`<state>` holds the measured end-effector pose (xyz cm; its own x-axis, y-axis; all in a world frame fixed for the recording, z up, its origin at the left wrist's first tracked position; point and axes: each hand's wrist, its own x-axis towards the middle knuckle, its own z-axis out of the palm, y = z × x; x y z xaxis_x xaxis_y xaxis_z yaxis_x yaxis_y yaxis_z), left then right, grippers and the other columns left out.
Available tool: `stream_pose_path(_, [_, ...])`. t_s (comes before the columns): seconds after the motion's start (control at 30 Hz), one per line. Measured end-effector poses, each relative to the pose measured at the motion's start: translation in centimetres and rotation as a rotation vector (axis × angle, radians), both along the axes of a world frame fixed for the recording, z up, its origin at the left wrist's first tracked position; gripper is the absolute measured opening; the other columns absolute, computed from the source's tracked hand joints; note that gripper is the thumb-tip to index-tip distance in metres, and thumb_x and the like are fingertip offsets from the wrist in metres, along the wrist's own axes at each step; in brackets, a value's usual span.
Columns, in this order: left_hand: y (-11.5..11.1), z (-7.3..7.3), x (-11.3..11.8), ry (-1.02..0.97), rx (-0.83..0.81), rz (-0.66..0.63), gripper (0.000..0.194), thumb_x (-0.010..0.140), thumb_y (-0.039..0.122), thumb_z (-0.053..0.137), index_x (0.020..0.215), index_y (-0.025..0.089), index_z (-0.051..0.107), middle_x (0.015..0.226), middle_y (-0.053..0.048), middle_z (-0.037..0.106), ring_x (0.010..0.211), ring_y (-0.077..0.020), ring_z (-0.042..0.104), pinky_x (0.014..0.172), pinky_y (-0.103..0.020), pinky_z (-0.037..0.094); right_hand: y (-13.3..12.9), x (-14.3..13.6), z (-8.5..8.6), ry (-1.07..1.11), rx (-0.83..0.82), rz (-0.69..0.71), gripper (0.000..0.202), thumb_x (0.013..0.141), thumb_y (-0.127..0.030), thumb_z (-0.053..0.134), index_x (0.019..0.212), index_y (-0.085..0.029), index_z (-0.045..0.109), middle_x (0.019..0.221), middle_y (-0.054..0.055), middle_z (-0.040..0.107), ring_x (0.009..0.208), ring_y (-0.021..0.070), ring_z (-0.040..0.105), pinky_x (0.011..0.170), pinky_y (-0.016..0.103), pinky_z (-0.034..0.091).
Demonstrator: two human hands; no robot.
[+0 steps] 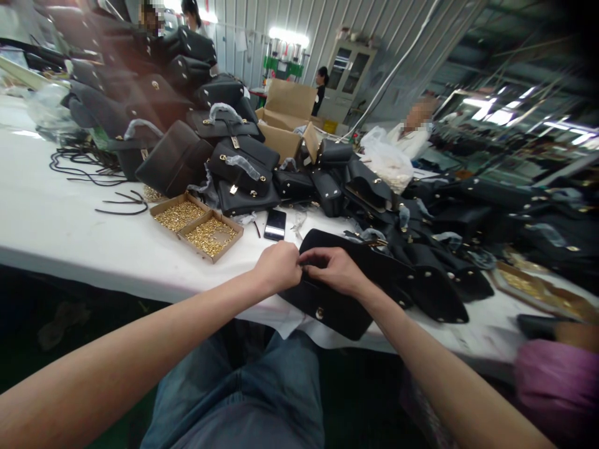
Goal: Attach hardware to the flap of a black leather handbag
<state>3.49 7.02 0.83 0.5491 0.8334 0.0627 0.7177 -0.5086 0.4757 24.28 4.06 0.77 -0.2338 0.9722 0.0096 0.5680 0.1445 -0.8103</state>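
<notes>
A flat black bag piece with a small metal fitting near its lower edge lies at the front edge of the white table. At its upper left part, my left hand is closed, with the fingertips hidden from view. Close beside it, my right hand curls its thumb and forefinger toward the same spot on the black piece. Whatever lies between the fingertips of either hand is too small to make out.
A cardboard tray of small gold parts and a phone lie beyond my hands. Black handbags are heaped behind, around an open carton. At the right, a person's purple sleeve is near another parts tray.
</notes>
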Motion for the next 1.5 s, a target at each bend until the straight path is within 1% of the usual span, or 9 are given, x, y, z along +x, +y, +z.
stream_pose_path(0.1, [0.3, -0.5, -0.3, -0.038, 0.052, -0.046, 0.023, 0.089, 0.026, 0.064, 0.089, 0.015, 0.085, 0.085, -0.017, 0.078, 0.079, -0.0277, 0.073, 0.067, -0.033, 0.047, 0.1, 0.1, -0.1, 0.005, 0.005, 0.004, 0.028, 0.084, -0.025, 0.075, 0.108, -0.022, 0.087, 0.104, 0.002, 0.086, 0.096, 0.0242, 0.079, 0.088, 0.031, 0.059])
stream_pose_path(0.3, [1.7, -1.3, -1.1, -0.168, -0.02, -0.184, 0.024, 0.088, 0.023, 0.064, 0.074, 0.017, 0.082, 0.065, -0.008, 0.071, 0.059, -0.0165, 0.058, 0.056, -0.03, 0.033, -0.3, 0.0, -0.1, 0.004, 0.022, 0.004, 0.028, 0.085, -0.025, 0.077, 0.111, -0.023, 0.086, 0.106, 0.002, 0.086, 0.099, 0.0251, 0.08, 0.09, 0.033, 0.06])
stream_pose_path(0.57, [1.5, -0.8, -1.1, -0.008, 0.159, -0.218, 0.025, 0.091, 0.024, 0.061, 0.086, 0.018, 0.086, 0.083, -0.015, 0.079, 0.077, -0.0276, 0.072, 0.064, -0.034, 0.039, -0.7, -0.5, 0.4, -0.01, 0.015, -0.008, 0.027, 0.084, -0.026, 0.078, 0.109, -0.024, 0.086, 0.107, 0.002, 0.086, 0.1, 0.0265, 0.08, 0.091, 0.034, 0.061])
stream_pose_path(0.83, [1.5, -1.3, -1.0, -0.039, 0.143, -0.204, 0.024, 0.092, 0.025, 0.063, 0.082, 0.018, 0.084, 0.081, -0.014, 0.079, 0.078, -0.0281, 0.073, 0.064, -0.034, 0.04, -0.5, -0.6, 0.0, -0.063, 0.07, -0.029, 0.031, 0.082, -0.021, 0.074, 0.11, -0.024, 0.087, 0.103, 0.001, 0.086, 0.095, 0.0251, 0.08, 0.088, 0.033, 0.062])
stream_pose_path(0.97, [1.6, -1.0, -0.8, -0.03, 0.166, -0.19, 0.023, 0.09, 0.025, 0.063, 0.083, 0.017, 0.085, 0.081, -0.015, 0.078, 0.077, -0.029, 0.073, 0.064, -0.034, 0.042, -0.2, -0.6, 0.2, -0.058, 0.055, -0.037, 0.028, 0.082, -0.023, 0.076, 0.109, -0.023, 0.087, 0.102, 0.002, 0.086, 0.094, 0.025, 0.08, 0.086, 0.032, 0.061])
stream_pose_path(1.1, [1.8, -0.8, -0.5, -0.011, 0.174, -0.164, 0.025, 0.089, 0.028, 0.064, 0.086, 0.016, 0.086, 0.083, -0.017, 0.079, 0.077, -0.0301, 0.073, 0.065, -0.035, 0.044, 0.2, -0.9, 0.4, -0.104, 0.1, -0.018, 0.031, 0.081, -0.018, 0.074, 0.109, -0.023, 0.087, 0.101, 0.0, 0.086, 0.091, 0.0226, 0.08, 0.083, 0.029, 0.06])
stream_pose_path(1.23, [2.1, -1.1, -0.4, -0.067, 0.108, -0.128, 0.024, 0.087, 0.028, 0.065, 0.086, 0.019, 0.087, 0.081, -0.014, 0.078, 0.077, -0.0273, 0.072, 0.065, -0.033, 0.045, 0.2, -1.5, 0.6, -0.145, 0.127, -0.057, 0.031, 0.081, -0.017, 0.073, 0.108, -0.023, 0.087, 0.101, 0.0, 0.087, 0.091, 0.0223, 0.08, 0.083, 0.028, 0.059])
stream_pose_path(1.4, [2.8, -1.8, -0.3, -0.16, -0.048, -0.059, 0.021, 0.081, 0.026, 0.066, 0.078, 0.019, 0.086, 0.066, -0.007, 0.072, 0.063, -0.0196, 0.062, 0.057, -0.031, 0.037, 0.2, -1.7, 0.5, -0.15, 0.093, -0.105, 0.031, 0.08, -0.019, 0.073, 0.107, -0.022, 0.087, 0.099, 0.001, 0.087, 0.09, 0.0225, 0.081, 0.08, 0.028, 0.058])
stream_pose_path(1.5, [2.9, -1.8, -0.3, -0.181, -0.056, -0.061, 0.019, 0.078, 0.025, 0.067, 0.073, 0.019, 0.084, 0.062, -0.006, 0.069, 0.059, -0.0181, 0.058, 0.055, -0.031, 0.034, 0.3, -1.5, 0.3, -0.161, 0.078, -0.107, 0.03, 0.08, -0.021, 0.074, 0.107, -0.022, 0.087, 0.099, 0.001, 0.086, 0.089, 0.0227, 0.08, 0.078, 0.028, 0.058])
